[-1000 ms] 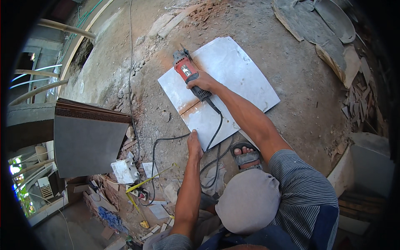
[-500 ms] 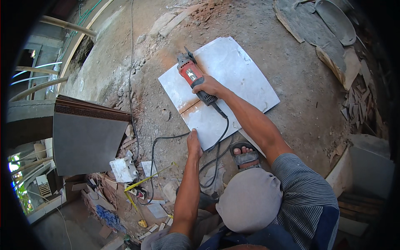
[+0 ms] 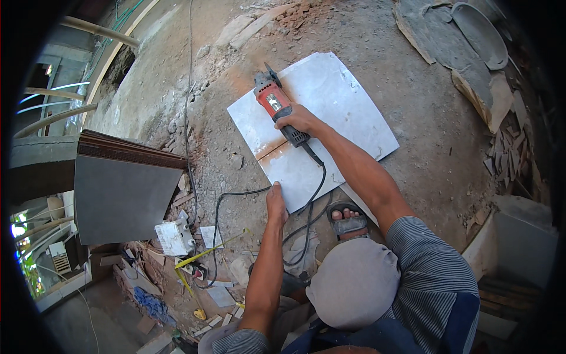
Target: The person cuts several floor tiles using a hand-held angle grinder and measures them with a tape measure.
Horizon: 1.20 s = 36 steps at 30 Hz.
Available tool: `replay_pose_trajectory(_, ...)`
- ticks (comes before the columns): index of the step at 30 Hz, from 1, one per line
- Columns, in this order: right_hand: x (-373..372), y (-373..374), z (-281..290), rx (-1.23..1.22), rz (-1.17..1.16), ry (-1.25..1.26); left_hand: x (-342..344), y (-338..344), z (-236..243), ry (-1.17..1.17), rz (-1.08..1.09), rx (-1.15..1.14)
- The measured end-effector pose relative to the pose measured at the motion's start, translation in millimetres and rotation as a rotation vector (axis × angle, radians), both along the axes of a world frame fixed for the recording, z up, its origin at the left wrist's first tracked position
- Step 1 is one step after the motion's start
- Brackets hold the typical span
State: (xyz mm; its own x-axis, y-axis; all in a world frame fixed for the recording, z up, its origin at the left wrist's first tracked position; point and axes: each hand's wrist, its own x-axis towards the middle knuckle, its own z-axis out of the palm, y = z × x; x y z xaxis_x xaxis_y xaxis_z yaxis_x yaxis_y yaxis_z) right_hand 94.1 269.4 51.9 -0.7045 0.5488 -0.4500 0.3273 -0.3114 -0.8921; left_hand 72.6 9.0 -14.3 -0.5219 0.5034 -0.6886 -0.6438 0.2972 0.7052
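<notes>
My right hand (image 3: 299, 120) is wrapped round the body of a red and black angle grinder (image 3: 272, 100). The grinder lies over a pale floor tile (image 3: 348, 112), its disc end towards the tile's far left edge. A dark cut line (image 3: 272, 148) with reddish-brown dust runs across the tile, partly hidden under the tool. At the tile's near left corner, my left hand (image 3: 276, 203) grips the edge, with the thumb on top and the fingers mostly hidden. From the grinder's rear, a black cord (image 3: 323, 177) loops back across the tile.
A stack of large grey tiles (image 3: 127, 197) stands at the left. Near it lie a white box-like object (image 3: 174, 237), a yellow tape measure strip (image 3: 206, 253) and tile offcuts. My sandalled foot (image 3: 348, 221) is close to the tile. Broken pieces (image 3: 510, 147) lie at far right.
The whole view has shifted slightly. The grinder seems to have edged a little farther away along the cut line; my left hand keeps its place at the tile's corner.
</notes>
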Motion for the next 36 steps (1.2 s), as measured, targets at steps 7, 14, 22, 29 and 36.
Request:
replay_pose_trajectory(7, -17.0, 12.0, -6.7, 0.043, 0.009, 0.06, -1.2, 0.0, -2.8, 0.046, -0.005, -0.041)
replay_pose_trajectory(14, -4.3, 4.8, -3.9, 0.032, 0.027, 0.038, -0.4, -0.3, -3.0, 0.036, -0.002, -0.019)
replay_pose_trajectory(22, 35.9, -21.8, -3.4, 0.075, 0.043, -0.011, -0.5, 0.3, -1.7, 0.006, 0.013, -0.019)
replay_pose_trajectory(29, 59.6, -40.2, -5.2, 0.102, 0.057, -0.028, -0.5, 0.6, 1.7, 0.05, -0.012, -0.025)
replay_pose_trajectory(36, 34.1, -22.7, -9.7, 0.068, 0.001, -0.05, -0.9, -0.2, -3.5, 0.005, -0.004, -0.018)
